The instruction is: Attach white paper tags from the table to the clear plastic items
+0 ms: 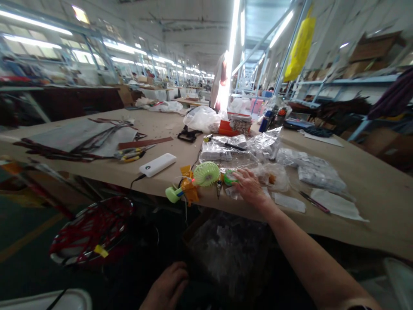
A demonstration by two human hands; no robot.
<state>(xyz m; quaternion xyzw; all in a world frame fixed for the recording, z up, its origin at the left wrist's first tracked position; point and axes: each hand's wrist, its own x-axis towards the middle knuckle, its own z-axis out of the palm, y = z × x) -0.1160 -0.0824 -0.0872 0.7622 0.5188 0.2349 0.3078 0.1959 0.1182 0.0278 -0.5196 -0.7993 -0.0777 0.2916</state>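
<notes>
My right hand reaches over the front of the table, its fingers and thumb closed at the edge of a green round thing, perhaps a tape roll. Just left of it lie a small pointed tool with a metal tip and a light-green handheld fan, fixed at the table edge with orange tape. Clear plastic packets spread behind the hand. My left hand hangs low in front of the table, fingers loosely bent and slightly apart, with nothing seen in it.
A white power bank with a cable lies left of the fan, near yellow-handled pliers. At the right are a pen-like tool and white slips. Below stand a box of plastic scraps and a red-strapped round frame.
</notes>
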